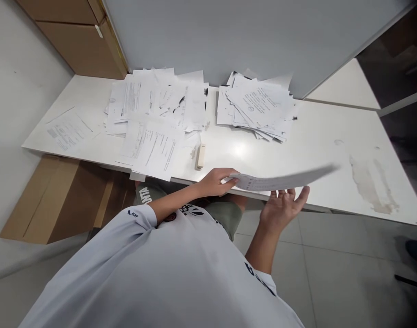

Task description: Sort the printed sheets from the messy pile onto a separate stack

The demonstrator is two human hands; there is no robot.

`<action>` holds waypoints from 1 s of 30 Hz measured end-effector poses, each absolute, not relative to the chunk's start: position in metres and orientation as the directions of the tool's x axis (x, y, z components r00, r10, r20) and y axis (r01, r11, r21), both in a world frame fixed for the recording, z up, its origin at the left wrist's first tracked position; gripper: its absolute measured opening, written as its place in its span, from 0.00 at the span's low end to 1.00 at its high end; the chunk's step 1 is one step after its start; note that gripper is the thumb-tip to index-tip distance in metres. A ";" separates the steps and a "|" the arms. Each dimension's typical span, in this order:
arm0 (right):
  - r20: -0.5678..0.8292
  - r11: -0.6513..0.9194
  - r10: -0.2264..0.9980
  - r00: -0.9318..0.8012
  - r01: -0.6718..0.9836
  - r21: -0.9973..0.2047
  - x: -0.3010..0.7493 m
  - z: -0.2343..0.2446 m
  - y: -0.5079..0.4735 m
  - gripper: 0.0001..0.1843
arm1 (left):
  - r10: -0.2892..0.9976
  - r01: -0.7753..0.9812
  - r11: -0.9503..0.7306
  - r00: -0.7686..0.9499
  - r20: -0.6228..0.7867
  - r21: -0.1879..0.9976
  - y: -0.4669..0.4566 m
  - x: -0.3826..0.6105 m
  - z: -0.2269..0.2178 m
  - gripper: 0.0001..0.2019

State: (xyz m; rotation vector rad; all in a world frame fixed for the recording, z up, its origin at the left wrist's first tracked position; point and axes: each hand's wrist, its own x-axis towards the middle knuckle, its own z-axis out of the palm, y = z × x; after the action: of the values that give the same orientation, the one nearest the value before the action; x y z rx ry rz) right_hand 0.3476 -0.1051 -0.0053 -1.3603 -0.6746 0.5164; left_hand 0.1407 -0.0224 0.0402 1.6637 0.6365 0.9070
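Printed paper is bowing through the air just above the front edge of the counter. The left hand is closed on its near edge in a tight pinch, while the right hand is spreading wide open just beneath it, apparently gripping nothing. The sheet looks light and limp, likely to flop anywhere unsupported, so a pinch at the edge or a flat palm underneath would suit it. Two loose paper piles are lying farther along the counter, with a beige stapler sitting near them. A cardboard box is standing below the counter's left end, and another cardboard box is sitting beyond the far corner; neither shows its contents.
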 end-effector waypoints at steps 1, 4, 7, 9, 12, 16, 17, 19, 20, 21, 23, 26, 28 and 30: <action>0.151 0.139 0.686 0.711 0.076 -0.987 0.357 -0.007 -0.102 0.49 | 0.797 -0.025 -0.296 0.545 0.261 0.955 -0.021 0.141 0.038 0.13; 0.199 0.107 0.694 0.692 0.175 -0.979 0.373 -0.010 -0.095 0.55 | 0.860 0.033 -0.342 0.413 0.299 0.939 -0.019 0.147 0.028 0.15; 0.240 0.146 0.760 0.604 0.201 -0.969 0.377 -0.015 -0.089 0.54 | 0.915 0.094 -0.353 0.243 0.323 0.931 -0.018 0.155 0.018 0.16; 0.242 0.178 0.798 0.552 0.167 -0.970 0.378 -0.019 -0.085 0.52 | 0.917 0.083 -0.366 0.203 0.344 0.927 -0.019 0.159 0.014 0.17; 0.249 0.199 0.800 0.546 0.150 -0.968 0.381 -0.023 -0.078 0.51 | 0.889 -0.001 -0.386 0.267 0.373 0.922 -0.019 0.160 0.011 0.19; 0.253 0.179 0.771 0.585 0.183 -0.967 0.377 -0.023 -0.072 0.45 | 0.868 -0.090 -0.351 0.341 0.360 0.932 -0.018 0.157 0.010 0.25; 0.237 0.165 0.776 0.585 0.173 -0.971 0.375 -0.022 -0.072 0.43 | 0.867 -0.100 -0.348 0.345 0.361 0.932 -0.018 0.156 0.010 0.25; 0.219 0.161 0.778 0.589 0.149 -0.975 0.368 -0.019 -0.070 0.39 | 0.859 -0.116 -0.351 0.355 0.369 0.929 -0.017 0.154 0.008 0.23; 0.229 0.178 0.767 0.599 0.144 -0.973 0.365 -0.017 -0.069 0.36 | 0.857 -0.124 -0.348 0.360 0.369 0.929 -0.017 0.154 0.006 0.23; 0.249 0.204 0.748 0.615 0.145 -0.968 0.361 -0.015 -0.068 0.33 | 0.862 -0.130 -0.337 0.356 0.361 0.933 -0.017 0.154 0.005 0.22; 0.291 0.255 0.701 0.651 0.153 -0.955 0.356 -0.010 -0.065 0.25 | 0.887 -0.130 -0.294 0.331 0.321 0.947 -0.018 0.156 0.004 0.23; 0.287 0.252 0.665 0.689 0.155 -0.955 0.351 -0.002 -0.068 0.15 | 0.920 -0.097 -0.240 0.293 0.259 0.966 -0.024 0.157 0.006 0.23; 0.253 0.202 0.653 0.714 0.158 -0.967 0.351 0.005 -0.079 0.12 | 0.923 -0.085 -0.233 0.294 0.248 0.969 -0.031 0.150 0.010 0.22; 0.193 0.123 0.688 0.700 0.149 -0.981 0.353 0.012 -0.097 0.12 | 0.921 -0.105 -0.205 0.317 0.228 0.973 -0.042 0.134 0.010 0.22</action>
State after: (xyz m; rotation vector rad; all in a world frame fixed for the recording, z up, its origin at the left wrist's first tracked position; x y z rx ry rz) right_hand 0.3527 -0.0966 0.0117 -1.4210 -0.7471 0.4510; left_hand 0.1342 -0.0420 0.0102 1.4541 0.7959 1.1428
